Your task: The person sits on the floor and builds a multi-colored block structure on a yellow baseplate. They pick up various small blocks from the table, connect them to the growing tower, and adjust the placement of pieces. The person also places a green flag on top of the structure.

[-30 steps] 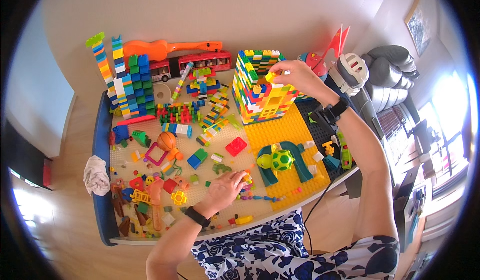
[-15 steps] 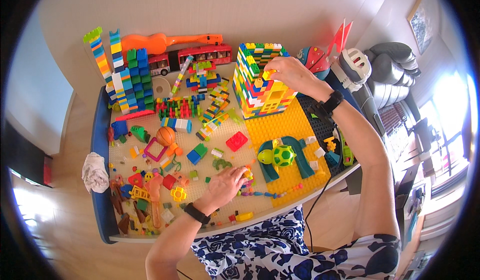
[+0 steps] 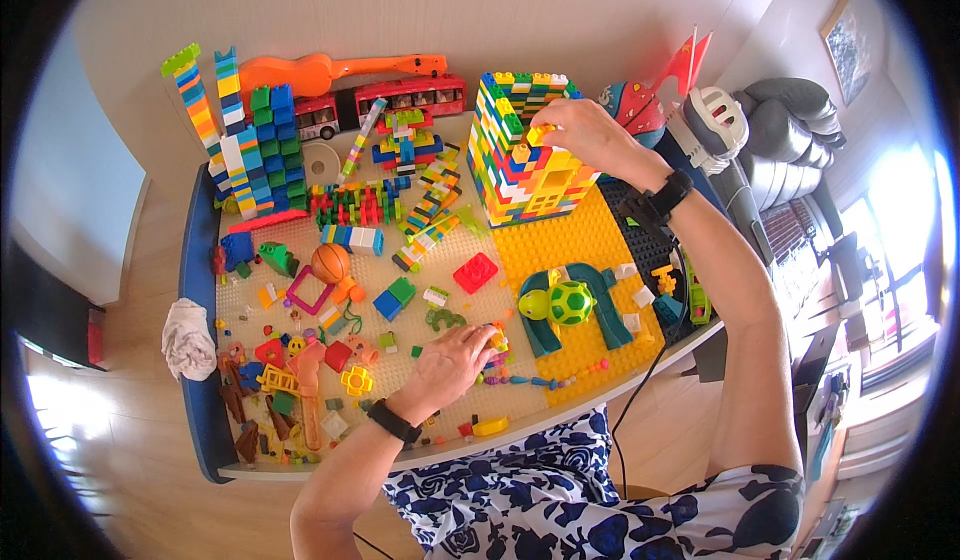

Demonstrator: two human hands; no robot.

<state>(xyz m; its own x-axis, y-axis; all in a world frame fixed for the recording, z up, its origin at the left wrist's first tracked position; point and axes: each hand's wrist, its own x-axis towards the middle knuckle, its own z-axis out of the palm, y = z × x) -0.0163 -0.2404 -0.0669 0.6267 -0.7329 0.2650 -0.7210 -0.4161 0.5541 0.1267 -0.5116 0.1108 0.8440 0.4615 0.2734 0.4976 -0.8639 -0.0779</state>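
Starting at the left edge, a crumpled white cloth (image 3: 187,337) is seen hanging over the blue table rim (image 3: 196,260), with a litter of small loose bricks (image 3: 290,385) just beside it on the pale baseplate (image 3: 420,250). Behind these, 2 striped brick towers (image 3: 215,120) and a blue and green block wall (image 3: 272,145) are stood near the wall, with an orange toy guitar (image 3: 330,68) and a red toy bus (image 3: 385,98) at the back.

Nearer the front edge, the left hand (image 3: 452,357) is laid palm down among loose pieces, its fingertips closed around a small yellow piece (image 3: 497,338); how firmly it is pinched cannot be told. A red brick (image 3: 475,273) lies apart from it, and a green and yellow toy turtle (image 3: 562,303) is set inside a dark teal arch (image 3: 590,305) on the yellow baseplate (image 3: 585,240).

Further right, the right hand (image 3: 590,135) is held at the upper front of the multicoloured brick house (image 3: 520,155), with a small yellow brick (image 3: 537,136) gripped between thumb and fingers. Such a brick is judged light, rigid and smooth, best held by its 2 side faces so the studs stay free. The house is judged stiff but liable to split along its courses if pushed sideways.

Open room is found only above the house; the table's right edge, a black mat (image 3: 645,240) and a white helmet (image 3: 712,125) are close by.
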